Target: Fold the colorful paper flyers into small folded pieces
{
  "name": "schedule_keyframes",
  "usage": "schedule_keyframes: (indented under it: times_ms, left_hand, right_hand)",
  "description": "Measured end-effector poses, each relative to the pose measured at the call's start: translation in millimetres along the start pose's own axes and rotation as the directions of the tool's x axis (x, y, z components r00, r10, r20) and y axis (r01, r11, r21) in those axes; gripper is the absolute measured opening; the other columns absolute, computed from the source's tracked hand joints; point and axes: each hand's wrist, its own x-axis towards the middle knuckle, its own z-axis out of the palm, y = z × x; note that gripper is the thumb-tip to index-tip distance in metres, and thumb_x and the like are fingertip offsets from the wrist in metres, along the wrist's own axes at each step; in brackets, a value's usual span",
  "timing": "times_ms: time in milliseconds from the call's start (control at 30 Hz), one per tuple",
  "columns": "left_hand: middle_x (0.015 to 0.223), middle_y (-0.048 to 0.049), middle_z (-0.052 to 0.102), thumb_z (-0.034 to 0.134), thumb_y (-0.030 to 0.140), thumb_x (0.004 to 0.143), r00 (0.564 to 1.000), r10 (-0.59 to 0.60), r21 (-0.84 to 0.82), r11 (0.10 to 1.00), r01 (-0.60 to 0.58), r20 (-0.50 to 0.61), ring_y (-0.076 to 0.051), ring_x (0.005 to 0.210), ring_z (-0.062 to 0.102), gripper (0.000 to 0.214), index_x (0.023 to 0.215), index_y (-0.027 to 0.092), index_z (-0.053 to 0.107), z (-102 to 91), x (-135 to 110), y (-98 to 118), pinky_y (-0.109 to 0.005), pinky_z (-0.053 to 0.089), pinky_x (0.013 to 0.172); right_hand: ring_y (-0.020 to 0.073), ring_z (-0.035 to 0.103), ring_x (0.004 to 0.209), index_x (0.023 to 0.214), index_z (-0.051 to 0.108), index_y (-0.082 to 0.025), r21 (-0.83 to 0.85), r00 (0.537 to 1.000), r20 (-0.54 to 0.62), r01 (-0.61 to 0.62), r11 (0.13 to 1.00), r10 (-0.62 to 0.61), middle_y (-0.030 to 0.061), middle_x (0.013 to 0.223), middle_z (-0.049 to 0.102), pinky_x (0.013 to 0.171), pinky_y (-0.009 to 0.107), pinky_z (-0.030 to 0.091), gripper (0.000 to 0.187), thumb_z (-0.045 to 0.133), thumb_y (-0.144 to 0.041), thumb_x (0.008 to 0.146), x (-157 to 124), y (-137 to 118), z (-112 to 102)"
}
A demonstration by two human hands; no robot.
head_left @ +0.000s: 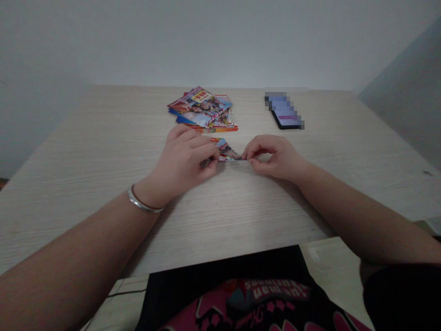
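A small piece of colourful printed paper (225, 150) lies folded on the light wooden table (103, 138) between both hands. My left hand (188, 158), with a silver bracelet on its wrist, has curled fingers pressing down on the paper's left end. My right hand (272, 156) pinches the paper's right tip between thumb and fingers. Much of the paper is hidden under my left fingers.
A loose stack of colourful printed sheets (203, 110) lies just beyond the hands. A phone (285, 112) with a lit screen lies at the back right. A pale wall stands behind the table, and my dark printed shirt (241, 294) shows at the near edge.
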Motion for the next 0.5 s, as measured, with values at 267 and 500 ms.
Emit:
schedule_keyframes:
  times_ms: [267,500]
  left_hand:
    - [0.081,-0.0031,0.072,0.052,0.027,0.088,0.991,-0.089,0.006,0.996,0.089,0.104,-0.025,0.089,0.065,0.016,0.077,0.024,0.063,-3.6,0.4,-4.2,-0.046,0.043,0.099]
    - [0.076,-0.0017,0.07,0.053,0.03,0.088,0.951,-0.064,-0.006,0.998,0.069,0.301,-0.021,0.08,0.063,0.019,0.077,0.023,0.067,-2.2,-2.8,-23.5,-0.04,0.042,0.095]
  right_hand:
    - [0.0168,0.07,0.08,0.078,0.067,-0.021,0.044,0.995,-0.008,-0.099,0.994,0.099,0.0035,0.085,0.076,0.074,0.031,0.059,0.004,0.066,-0.024,0.074,-4.9,12.9,-13.6]
    - [0.0167,0.071,0.077,0.075,0.066,-0.021,0.08,0.985,0.026,-0.171,0.982,0.17,0.0045,0.084,0.078,0.07,0.031,0.057,0.003,0.067,-0.023,0.073,-9.2,28.5,-26.8]
